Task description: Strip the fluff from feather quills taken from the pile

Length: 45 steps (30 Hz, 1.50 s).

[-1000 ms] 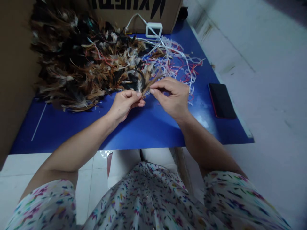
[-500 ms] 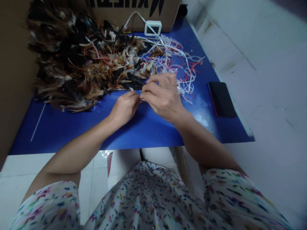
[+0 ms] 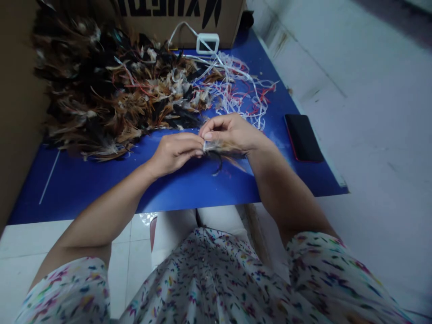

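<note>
A small bunch of brown and black feathers [image 3: 225,149] lies sideways between my hands, its pale end to the left and its tips to the right. My left hand [image 3: 178,151] pinches the pale end with thumb and fingers. Thumb and forefinger of my right hand [image 3: 229,129] close on the same bunch from above. Just beyond my hands spreads a big heap of brown, black and cream feathers [image 3: 131,101]. White and red strings [image 3: 241,85] lie tangled behind my right hand.
A dark phone [image 3: 303,137] rests at the right of the blue table [image 3: 101,189]. At the back, a small white-framed device [image 3: 207,43] stands before a cardboard box [image 3: 189,27]. A wall [image 3: 371,112] borders the right side.
The feather bunch has come into sight, its tips now pointing right under my right hand. My right hand has turned and lowered toward me. The view has shifted slightly.
</note>
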Tool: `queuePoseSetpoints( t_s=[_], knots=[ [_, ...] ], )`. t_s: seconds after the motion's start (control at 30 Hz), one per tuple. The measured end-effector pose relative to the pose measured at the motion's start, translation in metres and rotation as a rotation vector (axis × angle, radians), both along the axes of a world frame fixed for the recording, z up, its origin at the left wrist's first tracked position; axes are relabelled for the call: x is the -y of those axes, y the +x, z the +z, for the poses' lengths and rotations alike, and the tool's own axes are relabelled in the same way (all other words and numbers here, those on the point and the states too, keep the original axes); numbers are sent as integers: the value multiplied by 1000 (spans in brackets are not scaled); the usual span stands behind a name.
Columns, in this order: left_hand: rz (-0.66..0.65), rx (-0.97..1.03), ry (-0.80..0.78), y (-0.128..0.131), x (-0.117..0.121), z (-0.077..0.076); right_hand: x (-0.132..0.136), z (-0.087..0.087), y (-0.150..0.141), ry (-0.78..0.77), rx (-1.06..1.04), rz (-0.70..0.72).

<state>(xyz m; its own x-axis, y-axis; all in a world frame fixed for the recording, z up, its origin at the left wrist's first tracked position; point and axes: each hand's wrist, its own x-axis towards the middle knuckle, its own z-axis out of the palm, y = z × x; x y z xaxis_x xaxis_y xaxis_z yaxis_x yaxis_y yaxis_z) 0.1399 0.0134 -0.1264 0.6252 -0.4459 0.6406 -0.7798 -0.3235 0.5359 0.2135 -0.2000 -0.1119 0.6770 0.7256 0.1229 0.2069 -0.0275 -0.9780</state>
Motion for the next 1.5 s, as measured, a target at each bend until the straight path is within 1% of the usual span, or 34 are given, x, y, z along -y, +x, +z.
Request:
queuePoseSetpoints(
  t_s=[0.07,0.1,0.13,0.17,0.23,0.33,0.43,0.57,0.67,0.73,0.87,0.97,1.1,1.17,1.23,1.33,1.5],
  knots=[
    [58,-79,-161,0,2,1,-5,-3,-4,134,-115,-19],
    [95,-140,-238,0,3,1,-7,-5,-5,199,-140,-33],
    [137,-207,-308,0,4,0,-10,-7,-6,222,-138,-52],
    [180,-277,-373,1,5,-1,-13,-8,-7,228,-117,-69],
    [250,-401,-482,1,7,-4,-17,-10,-8,188,-34,-99],
    [305,-514,-562,2,9,-8,-20,-10,-12,145,108,-134],
    [350,-503,-515,2,9,-10,-19,-8,-18,71,265,-194],
    [453,-385,-328,0,6,-7,-18,-6,-27,-13,598,-292],
    [526,-261,-183,-2,6,-4,-18,-6,-32,-19,803,-309],
    [554,-196,-130,-3,6,-3,-18,-7,-34,-28,863,-307],
    [595,-112,-69,-5,7,-3,-21,-11,-36,-58,856,-341],
    [624,-90,-6,-5,7,-3,-24,-15,-37,-58,887,-376],
    [602,-33,64,-5,6,-6,-27,-20,-39,-91,994,-410],
    [593,-3,92,-4,6,-9,-27,-21,-41,-113,1000,-414],
    [594,23,100,-3,5,-12,-28,-20,-42,-112,961,-414],
    [599,70,97,-2,5,-15,-29,-19,-45,-88,845,-429],
    [621,166,123,-2,6,-15,-37,-20,-49,-20,690,-490]
  ],
)
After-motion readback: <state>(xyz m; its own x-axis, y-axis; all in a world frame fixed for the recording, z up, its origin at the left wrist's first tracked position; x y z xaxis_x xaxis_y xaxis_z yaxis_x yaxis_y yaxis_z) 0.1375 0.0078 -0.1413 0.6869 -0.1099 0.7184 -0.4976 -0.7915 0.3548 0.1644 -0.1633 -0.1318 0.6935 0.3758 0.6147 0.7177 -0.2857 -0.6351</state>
